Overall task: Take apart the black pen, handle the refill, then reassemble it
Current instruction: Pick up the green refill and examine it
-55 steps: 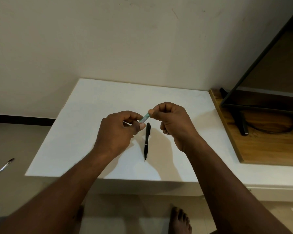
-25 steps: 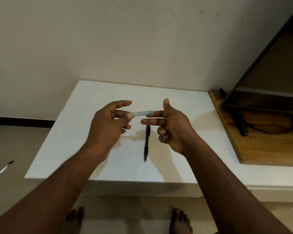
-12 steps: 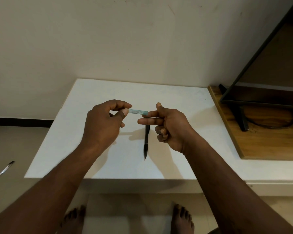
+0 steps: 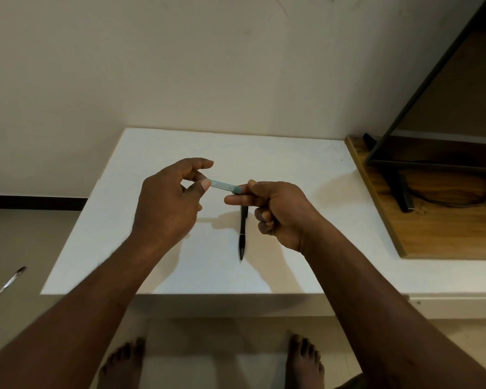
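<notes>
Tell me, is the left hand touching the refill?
Touching. The head view shows the left hand pinching one end of the refill between thumb and finger.

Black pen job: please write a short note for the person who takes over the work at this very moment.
Left hand: pinches the left end of the refill, held above the table.
Right hand: pinches its right end.
Black pen body: lies on the white table under the hands; no hand touches it.
Done: refill is out.
Left: put the refill back in the body and close the pen.
</notes>
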### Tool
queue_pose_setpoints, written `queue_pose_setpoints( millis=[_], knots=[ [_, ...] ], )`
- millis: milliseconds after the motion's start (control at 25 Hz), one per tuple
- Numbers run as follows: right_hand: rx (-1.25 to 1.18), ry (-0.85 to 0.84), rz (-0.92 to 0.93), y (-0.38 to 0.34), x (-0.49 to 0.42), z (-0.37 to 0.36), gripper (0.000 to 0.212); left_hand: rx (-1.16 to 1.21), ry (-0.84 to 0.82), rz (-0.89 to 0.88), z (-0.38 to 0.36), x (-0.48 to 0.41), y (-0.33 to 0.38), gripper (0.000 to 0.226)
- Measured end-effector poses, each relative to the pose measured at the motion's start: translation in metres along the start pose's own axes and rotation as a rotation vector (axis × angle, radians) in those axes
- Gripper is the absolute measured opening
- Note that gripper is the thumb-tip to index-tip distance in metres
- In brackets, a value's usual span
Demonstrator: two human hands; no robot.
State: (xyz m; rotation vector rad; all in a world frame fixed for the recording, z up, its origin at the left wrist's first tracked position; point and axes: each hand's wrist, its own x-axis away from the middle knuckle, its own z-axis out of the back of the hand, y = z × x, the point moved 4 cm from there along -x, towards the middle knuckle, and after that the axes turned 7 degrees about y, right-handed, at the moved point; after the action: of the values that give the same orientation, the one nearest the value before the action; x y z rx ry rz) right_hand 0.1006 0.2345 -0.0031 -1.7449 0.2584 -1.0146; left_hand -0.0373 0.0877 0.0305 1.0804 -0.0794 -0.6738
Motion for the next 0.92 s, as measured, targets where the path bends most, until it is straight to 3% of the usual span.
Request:
queue_pose_setpoints(
  millis=[120, 280, 440, 920],
  knots=[
    [0.002, 0.0, -0.003, 0.001, -0.0002, -0.0008, 0.034, -0.034, 0.001, -0.02, 0.0006, -0.0003, 0.0001, 0.018],
    [0.002, 0.0, -0.003, 0.0019, -0.0007, -0.0004, 0.035, -0.013, 0.008, -0.012, 0.0024, -0.0006, 0.0015, 0.027],
    [0.011, -0.004, 0.002, 0.0026, -0.0004, -0.001, 0.035, -0.051, 0.008, -0.038, 0.0031, -0.0002, 0.0008, 0.018],
    [0.006, -0.008, -0.009, 0.0042, 0.0016, -0.0025, 0.033, -0.035, 0.016, -0.034, 0.0066, -0.0003, 0.0017, 0.026]
  ],
)
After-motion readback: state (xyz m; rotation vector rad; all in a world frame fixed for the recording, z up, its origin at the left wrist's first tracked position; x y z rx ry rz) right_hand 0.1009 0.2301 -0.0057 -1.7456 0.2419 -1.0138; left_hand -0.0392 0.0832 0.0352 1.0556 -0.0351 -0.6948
